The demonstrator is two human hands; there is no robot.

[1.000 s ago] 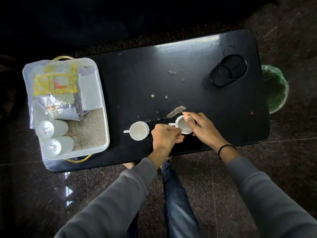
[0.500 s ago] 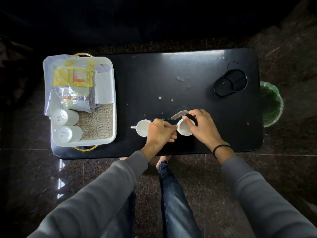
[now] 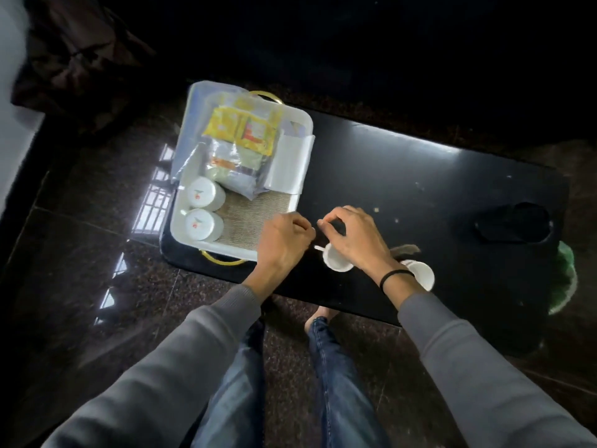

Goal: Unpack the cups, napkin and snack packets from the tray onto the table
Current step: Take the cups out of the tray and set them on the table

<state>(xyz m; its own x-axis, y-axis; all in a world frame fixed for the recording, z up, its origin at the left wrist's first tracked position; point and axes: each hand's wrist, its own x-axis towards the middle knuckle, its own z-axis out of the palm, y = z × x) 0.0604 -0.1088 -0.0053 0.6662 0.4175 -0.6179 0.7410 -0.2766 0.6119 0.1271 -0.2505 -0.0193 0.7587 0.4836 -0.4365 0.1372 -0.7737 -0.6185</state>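
We have two cups out and two in the tray
The tray [image 3: 305,122] holds marked cups [image 3: 201,196], yellow snack packets [image 3: 240,129] with unreadable print, and the napkin [image 3: 289,168]; our left hand [image 3: 284,242] is curled, empty; our right hand [image 3: 353,237], grip unclear, hovers over plain cups [image 3: 336,265] on the table [image 3: 403,176]

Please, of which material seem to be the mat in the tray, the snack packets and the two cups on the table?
Mat: coarse woven fibre, likely jute; tan, matte, weave visible.
Snack packets: thin plastic film; glossy, crinkled, catching light.
Handled cup and other cup: smooth plain white, perhaps glazed ceramic, though plastic cannot be excluded.
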